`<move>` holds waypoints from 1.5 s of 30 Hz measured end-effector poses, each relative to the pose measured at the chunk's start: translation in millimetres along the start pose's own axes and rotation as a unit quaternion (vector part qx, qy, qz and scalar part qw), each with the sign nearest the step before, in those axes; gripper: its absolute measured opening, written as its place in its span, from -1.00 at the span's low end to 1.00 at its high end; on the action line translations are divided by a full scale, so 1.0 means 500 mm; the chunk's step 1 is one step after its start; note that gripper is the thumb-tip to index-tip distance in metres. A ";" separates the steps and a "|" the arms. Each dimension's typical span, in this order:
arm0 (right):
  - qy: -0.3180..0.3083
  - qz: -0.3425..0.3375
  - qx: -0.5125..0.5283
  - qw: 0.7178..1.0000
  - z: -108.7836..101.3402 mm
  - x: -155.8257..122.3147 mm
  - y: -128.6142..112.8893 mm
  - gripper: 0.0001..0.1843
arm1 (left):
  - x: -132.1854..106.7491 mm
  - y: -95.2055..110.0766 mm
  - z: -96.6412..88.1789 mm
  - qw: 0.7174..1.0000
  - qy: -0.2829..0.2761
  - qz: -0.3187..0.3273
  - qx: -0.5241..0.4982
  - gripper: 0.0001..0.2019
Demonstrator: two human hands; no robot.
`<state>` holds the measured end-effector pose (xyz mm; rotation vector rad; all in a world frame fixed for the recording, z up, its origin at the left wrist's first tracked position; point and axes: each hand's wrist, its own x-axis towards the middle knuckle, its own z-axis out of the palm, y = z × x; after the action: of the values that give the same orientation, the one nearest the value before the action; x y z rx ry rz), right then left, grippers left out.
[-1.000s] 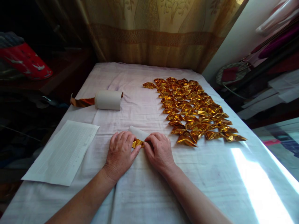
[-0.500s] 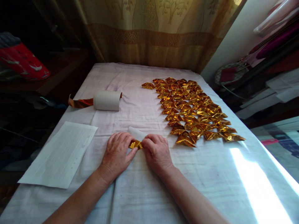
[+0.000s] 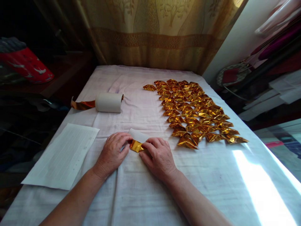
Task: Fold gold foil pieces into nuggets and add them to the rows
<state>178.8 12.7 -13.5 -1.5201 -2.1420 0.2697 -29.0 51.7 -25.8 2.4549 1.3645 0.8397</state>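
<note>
A partly folded piece of gold foil paper (image 3: 136, 146) lies on the cloth between my two hands, its pale backing (image 3: 138, 135) showing on the far side. At its left end is my left hand (image 3: 111, 153), the fingers curved and the index fingertip by the paper's edge. The thumb of that hand stands apart from the fingers, off the foil. My right hand (image 3: 161, 157) has the right end of the foil between its thumb and fingers. To the right rest many folded gold foil ingots (image 3: 190, 110) in close rows.
Behind my left hand lies a white roll (image 3: 109, 102) with a copper-coloured foil strip (image 3: 83, 105) trailing from it. A printed sheet (image 3: 62, 157) is at the left. A patterned curtain (image 3: 152, 40) hangs at the far edge; a red container (image 3: 28, 66) stands on a dark surface.
My left thumb has come off the foil, and the left hand has drawn slightly left. My right thumb has spread lower, and more of the foil's gold face now shows.
</note>
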 end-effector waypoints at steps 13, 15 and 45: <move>-0.007 -0.012 0.001 1.000 -0.002 0.001 0.007 -0.78 | -0.003 0.002 -0.024 0.997 -0.060 0.039 0.037 -0.73; -0.009 -0.014 0.001 1.000 -0.002 0.001 0.008 -0.77 | -0.002 0.002 -0.025 0.996 -0.062 0.040 0.040 -0.75; -0.012 0.014 -0.031 0.999 -0.001 0.022 0.027 -0.84 | 0.006 0.019 -0.008 0.997 -0.031 0.021 0.069 -0.75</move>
<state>187.4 27.8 -16.0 -1.5904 -2.1678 0.2355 -23.2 48.8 -17.3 2.5980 1.3960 0.6939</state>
